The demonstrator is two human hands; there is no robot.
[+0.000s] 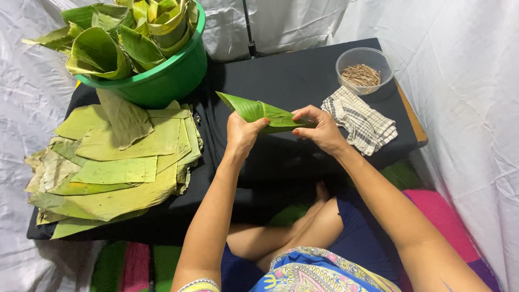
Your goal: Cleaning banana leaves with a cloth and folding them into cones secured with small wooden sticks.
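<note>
The left hand (241,131) is closed around the wide part of a rolled green leaf cone (259,112), its fingers wrapped over the glossy surface and the thumb pressed on top. The right hand (320,128) pinches the cone's narrow end between thumb and fingertips, the remaining fingers curled loosely. The cone is held in the air just above the black worktop (286,81), its open mouth pointing up and to the left.

On the left of the worktop lies a stack of flat leaf pieces (116,167), matte, pale green to yellowish, cut into rough rectangles with frayed edges. Behind the stack stands a round green plastic tub (167,81) packed with finished leaf cones (124,38). On the far right, a clear round bowl (363,67) holds thin brown sticks (361,74), and just beside it lies a folded checked cloth (360,119) in white and grey.
</note>
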